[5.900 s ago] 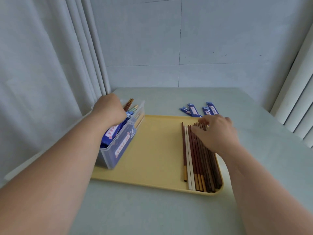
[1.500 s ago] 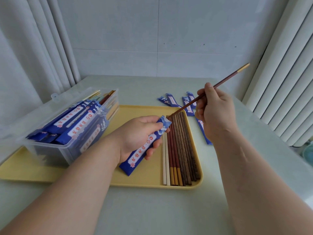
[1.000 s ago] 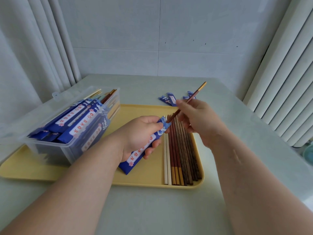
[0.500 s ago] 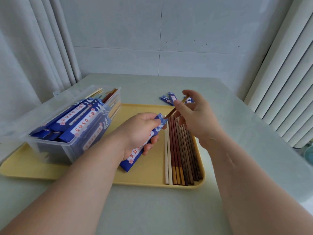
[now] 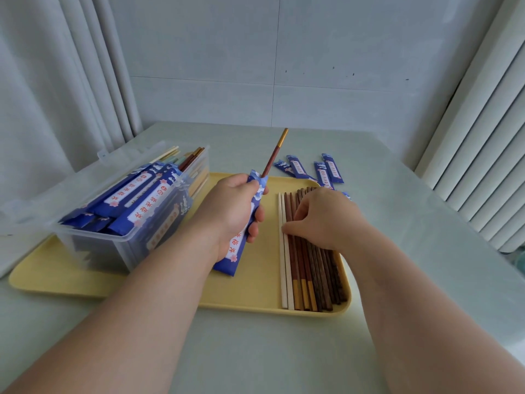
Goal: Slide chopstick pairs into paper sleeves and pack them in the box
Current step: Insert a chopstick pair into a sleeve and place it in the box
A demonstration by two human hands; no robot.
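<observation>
My left hand (image 5: 233, 211) grips a blue paper sleeve (image 5: 229, 258) above the yellow tray (image 5: 250, 297). One red-brown chopstick with a gold end (image 5: 275, 153) sticks up out of the sleeve's top. My right hand (image 5: 324, 218) lies over the row of loose chopsticks (image 5: 312, 275) at the tray's right side. Its curled fingertips pinch a red-brown chopstick near the row's left edge, and that chopstick still lies flat. The clear plastic box (image 5: 127, 247) at the tray's left holds several sleeved pairs.
Several empty blue sleeves (image 5: 326, 172) lie on the grey table beyond the tray. The box's lid (image 5: 34, 200) lies to the left. A curtain hangs at the left and a ribbed white panel stands at the right.
My right hand pushed one chopstick partway into the sleeve, let go and dropped onto the chopstick row. My left hand tilted the sleeve more upright.
</observation>
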